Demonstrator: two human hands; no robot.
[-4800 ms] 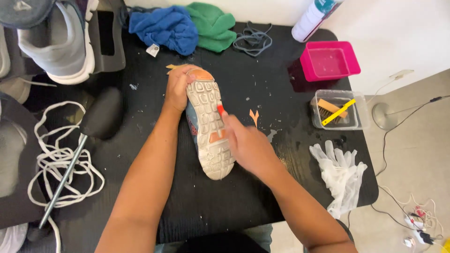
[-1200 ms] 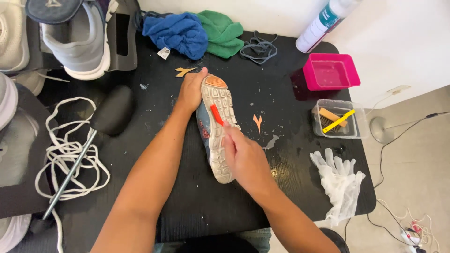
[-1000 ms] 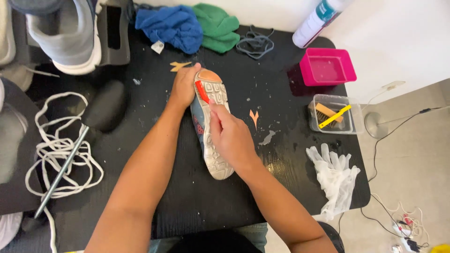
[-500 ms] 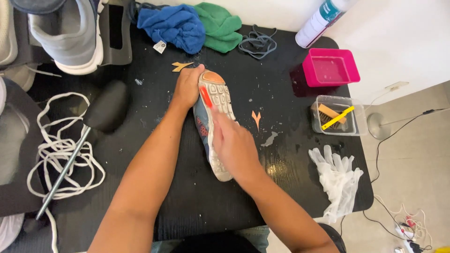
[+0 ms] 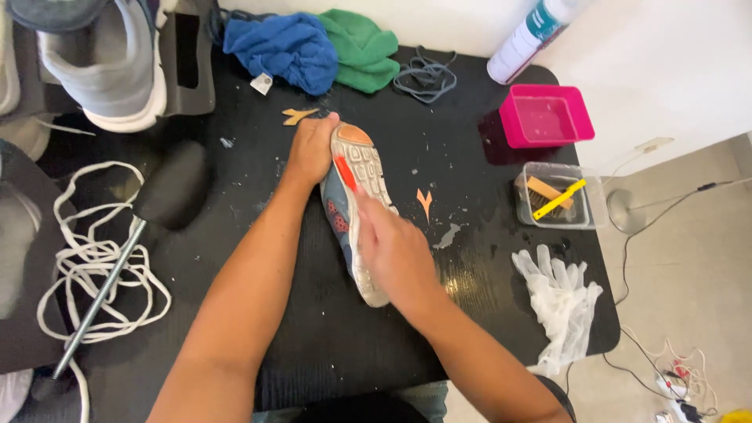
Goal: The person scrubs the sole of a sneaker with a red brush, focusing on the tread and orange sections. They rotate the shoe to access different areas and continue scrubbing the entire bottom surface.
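Right hand (image 5: 395, 251) grips a small red-orange brush (image 5: 345, 172), which slid back down the sole since 0.5 s ago. Left hand (image 5: 312, 149) still clamps the toe of the upturned grey-soled sneaker (image 5: 362, 227) mid-table. Further back, clear plastic tub (image 5: 589, 210) holds 1 wooden brush and yellow tool; pink plastic tub (image 5: 547, 117) looks empty.

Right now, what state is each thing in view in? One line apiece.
shoe: sole up, tilted on edge on the black table
left hand: gripping the shoe's toe
right hand: holding a red tool against the sole
pink tub: open
clear tub: open, holding a brush
white gloves: off, crumpled
white laces: loose, tangled
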